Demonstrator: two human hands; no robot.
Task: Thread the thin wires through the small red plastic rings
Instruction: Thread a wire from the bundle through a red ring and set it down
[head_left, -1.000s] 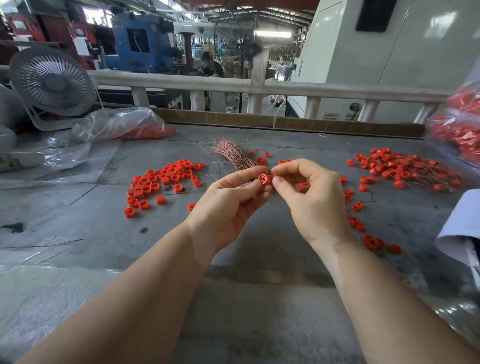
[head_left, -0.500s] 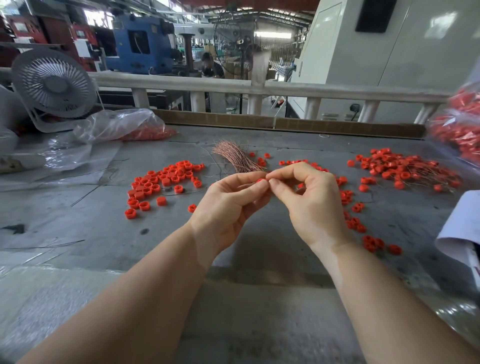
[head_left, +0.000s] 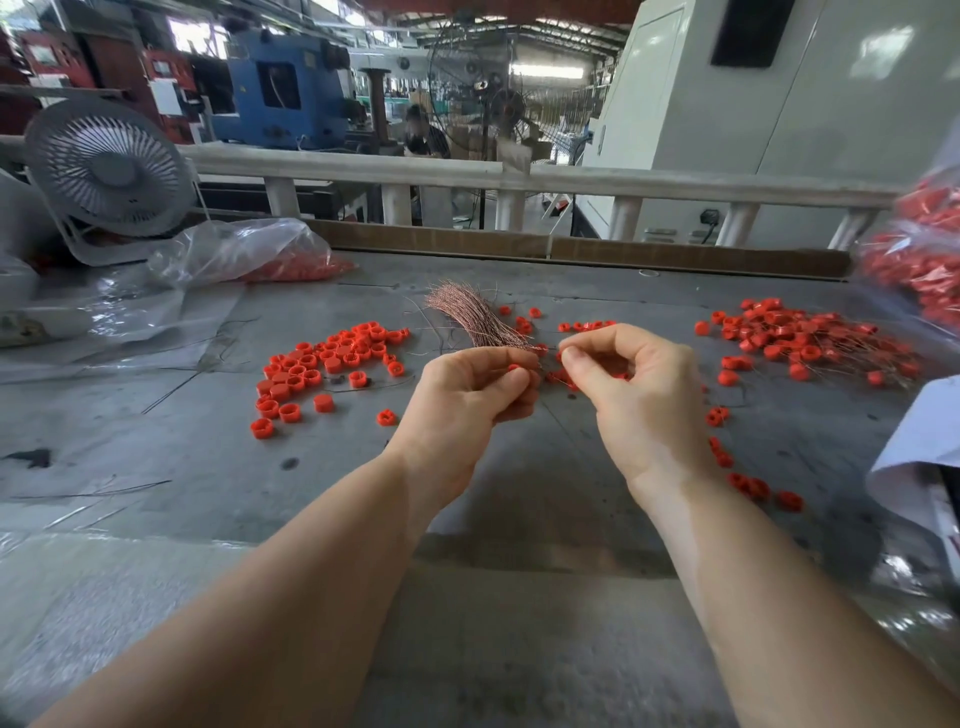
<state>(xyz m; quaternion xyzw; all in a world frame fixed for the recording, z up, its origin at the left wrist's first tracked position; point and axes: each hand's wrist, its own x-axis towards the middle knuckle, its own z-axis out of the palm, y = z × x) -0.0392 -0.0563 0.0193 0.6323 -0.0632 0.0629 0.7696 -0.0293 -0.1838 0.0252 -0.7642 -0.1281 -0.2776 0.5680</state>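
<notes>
Two hands work above the table (head_left: 519, 467): the left hand (head_left: 467, 395) pinches a red ring (head_left: 514, 367) steady, apparently so the right hand (head_left: 628, 395), fingertips pinched on a barely visible wire, can feed it through.

red ring (head_left: 514, 367): mostly hidden inside left hand (head_left: 467, 405) grip | wire in right hand (head_left: 634, 395): too thin to trace between fingertips | bag of rings (head_left: 919, 260): cut off by right edge | white sheet (head_left: 919, 457): cut off at right | threaded pile (head_left: 810, 340): wires too fine to count
</notes>
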